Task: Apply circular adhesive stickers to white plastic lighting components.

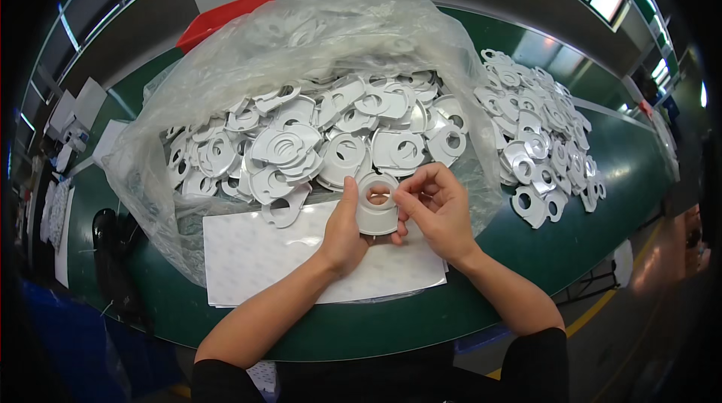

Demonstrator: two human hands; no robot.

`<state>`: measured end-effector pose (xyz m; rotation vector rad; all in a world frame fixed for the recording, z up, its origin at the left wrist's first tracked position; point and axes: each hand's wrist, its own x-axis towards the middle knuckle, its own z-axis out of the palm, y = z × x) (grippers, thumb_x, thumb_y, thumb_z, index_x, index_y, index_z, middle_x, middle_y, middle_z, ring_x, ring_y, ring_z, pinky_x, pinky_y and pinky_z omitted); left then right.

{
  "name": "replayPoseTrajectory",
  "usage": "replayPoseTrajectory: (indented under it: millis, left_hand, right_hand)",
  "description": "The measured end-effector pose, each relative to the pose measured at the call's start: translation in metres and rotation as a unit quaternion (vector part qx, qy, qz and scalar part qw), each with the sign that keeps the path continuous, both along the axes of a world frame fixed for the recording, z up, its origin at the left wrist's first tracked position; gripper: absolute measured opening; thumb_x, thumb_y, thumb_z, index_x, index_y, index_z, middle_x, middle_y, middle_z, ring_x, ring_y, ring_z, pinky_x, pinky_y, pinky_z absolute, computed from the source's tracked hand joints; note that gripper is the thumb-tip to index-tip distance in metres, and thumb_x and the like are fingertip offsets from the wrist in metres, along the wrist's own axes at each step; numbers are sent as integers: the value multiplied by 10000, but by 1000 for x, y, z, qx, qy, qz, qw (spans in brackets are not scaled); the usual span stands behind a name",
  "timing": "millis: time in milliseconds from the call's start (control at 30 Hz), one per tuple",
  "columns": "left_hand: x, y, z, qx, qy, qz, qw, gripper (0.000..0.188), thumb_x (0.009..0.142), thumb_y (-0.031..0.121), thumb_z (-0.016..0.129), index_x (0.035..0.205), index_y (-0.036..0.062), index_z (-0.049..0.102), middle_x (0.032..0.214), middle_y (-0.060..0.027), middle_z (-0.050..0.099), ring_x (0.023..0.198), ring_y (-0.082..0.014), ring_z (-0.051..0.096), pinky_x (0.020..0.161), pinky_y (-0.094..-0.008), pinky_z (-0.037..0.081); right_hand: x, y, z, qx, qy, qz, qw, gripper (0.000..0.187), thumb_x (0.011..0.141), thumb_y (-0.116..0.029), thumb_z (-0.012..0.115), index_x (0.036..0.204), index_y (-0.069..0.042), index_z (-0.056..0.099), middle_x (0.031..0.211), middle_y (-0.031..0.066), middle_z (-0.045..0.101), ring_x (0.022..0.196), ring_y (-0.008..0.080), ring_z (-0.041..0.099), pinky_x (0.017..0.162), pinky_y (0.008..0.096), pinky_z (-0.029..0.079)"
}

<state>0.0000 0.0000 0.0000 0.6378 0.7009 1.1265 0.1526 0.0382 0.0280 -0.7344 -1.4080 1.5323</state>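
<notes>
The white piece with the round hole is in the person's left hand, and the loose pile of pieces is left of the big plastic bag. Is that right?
Not quite: the head view shows the loose pile to the right of the big plastic bag, not the left. The white piece is in the left hand, as you said.

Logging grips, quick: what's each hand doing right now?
Left hand: closed around the edge of a white part with a round hole, holding it.
Right hand: curled at the white part's right edge; can't tell whether it grips.
</notes>
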Motion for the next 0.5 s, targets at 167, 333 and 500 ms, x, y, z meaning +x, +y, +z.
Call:
replayPoseTrajectory:
  millis: [167,333,500]
  left_hand:
    - [0,-1,2,-6,1,2,1000,681,944,594,120,1142,51,480,904,-102,570,776,-189,597,673,-327,521]
    - [0,-1,3,-3,0,3,1000,674,940,602,125,1122,57,476,899,-102,569,770,-187,596,658,-317,520]
    - [1,-1,4,4,2,5,1000,665,936,612,139,1097,61,474,886,-99,571,760,-183,597,641,-310,519]
  right_hand:
    - [0,-1,0,-3,-6,-5,1000,187,849,-14,620,915,5,445,817,88,553,581,106,558,467,243,502]
    - [-1,-1,-1,1,-8,-9,1000,181,847,-17,625,908,3,455,811,83,558,577,103,559,465,239,493]
    - [-1,-2,0,10,-15,-9,1000,178,845,-20,628,907,3,462,801,84,569,561,105,565,475,236,495]
